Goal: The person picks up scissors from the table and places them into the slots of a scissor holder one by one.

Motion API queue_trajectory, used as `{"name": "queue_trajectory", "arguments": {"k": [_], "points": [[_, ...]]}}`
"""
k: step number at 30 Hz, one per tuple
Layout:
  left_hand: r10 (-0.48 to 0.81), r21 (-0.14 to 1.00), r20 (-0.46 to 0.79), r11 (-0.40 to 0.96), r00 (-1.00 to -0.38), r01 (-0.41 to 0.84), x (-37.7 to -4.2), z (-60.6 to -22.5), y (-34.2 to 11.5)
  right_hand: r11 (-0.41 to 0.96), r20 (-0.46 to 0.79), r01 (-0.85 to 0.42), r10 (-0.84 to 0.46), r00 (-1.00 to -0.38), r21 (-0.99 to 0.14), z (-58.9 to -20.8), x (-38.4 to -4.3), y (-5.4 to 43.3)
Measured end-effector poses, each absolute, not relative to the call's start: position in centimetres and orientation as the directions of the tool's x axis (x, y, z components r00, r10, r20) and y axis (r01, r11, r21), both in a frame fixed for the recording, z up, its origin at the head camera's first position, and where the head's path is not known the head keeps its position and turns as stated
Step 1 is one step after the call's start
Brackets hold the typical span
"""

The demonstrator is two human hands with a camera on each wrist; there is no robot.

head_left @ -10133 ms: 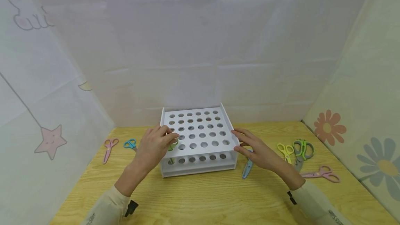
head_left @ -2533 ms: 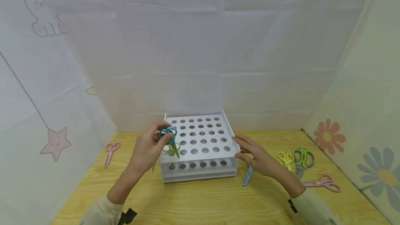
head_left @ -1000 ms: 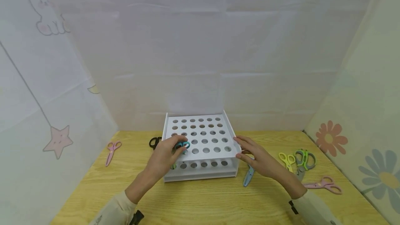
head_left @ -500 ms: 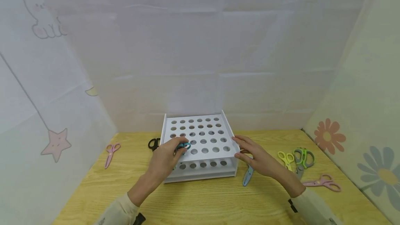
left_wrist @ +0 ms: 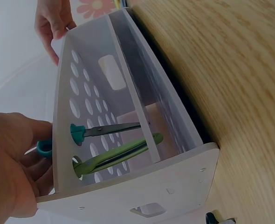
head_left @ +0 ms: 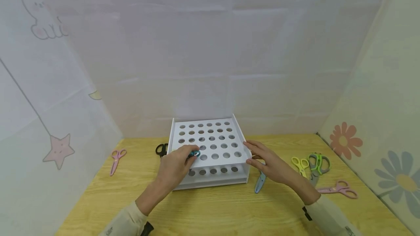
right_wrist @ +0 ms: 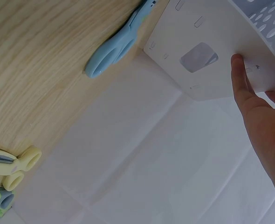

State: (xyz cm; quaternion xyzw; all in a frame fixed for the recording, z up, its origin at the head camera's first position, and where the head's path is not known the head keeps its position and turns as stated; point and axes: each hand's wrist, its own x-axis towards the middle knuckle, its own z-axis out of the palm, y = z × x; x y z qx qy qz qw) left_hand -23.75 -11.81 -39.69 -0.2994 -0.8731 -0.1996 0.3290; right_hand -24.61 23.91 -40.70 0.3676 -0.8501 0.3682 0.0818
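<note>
A white rack with rows of round holes stands on the table. My left hand is at its front left, pinching teal-handled scissors. Their blades point down through a hole in the top panel, and the tip is at the middle shelf in the left wrist view. Beside them, green scissors stand in the neighbouring front-corner hole; my hand hides them from the head view. My right hand grips the upper edge of the rack's right side, with one finger against the outer wall.
Light-blue scissors lie right of the rack. Farther right are yellow scissors, green-grey scissors and pink scissors. Left of the rack lie black scissors and another pink pair. A cloth wall rises behind.
Earlier my left hand was at the green scissors, then held the teal scissors above the rack. Those scissors have been lowered into a front-row hole. My right hand has stayed on the rack.
</note>
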Motion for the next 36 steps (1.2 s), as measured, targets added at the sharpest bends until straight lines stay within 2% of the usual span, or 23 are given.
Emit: {"name": "queue_trajectory", "arguments": {"k": [7,12,18,26,29,36], "points": [[0.414,0.166,0.644,0.745,-0.643,0.646,-23.4,-39.2,-11.9,0.447,0.422,-0.695,-0.567,-0.707,-0.563,-40.8,-24.6,23.9],[0.433,0.158,0.632,0.739,-0.642,0.654,-23.0,-38.7,-12.1,0.438,0.428,-0.699,-0.569,-0.702,-0.565,-41.1,-24.6,23.9],[0.440,0.116,0.672,0.732,-0.596,0.672,-22.4,-37.7,-12.2,0.436,0.426,-0.698,-0.569,-0.703,-0.569,-41.0,-24.6,23.9],[0.388,0.083,0.806,0.673,-0.447,0.735,-21.9,-36.2,-12.7,0.444,0.422,-0.695,-0.569,-0.706,-0.565,-41.0,-24.5,23.9],[0.367,0.083,0.822,0.680,-0.436,0.729,-22.1,-35.5,-13.4,0.442,0.426,-0.698,-0.568,-0.704,-0.564,-41.0,-24.6,23.9],[0.247,0.138,0.854,0.741,-0.458,0.657,-24.2,-34.8,-16.8,0.434,0.438,-0.707,-0.570,-0.695,-0.558,-40.9,-24.8,23.9]]}}
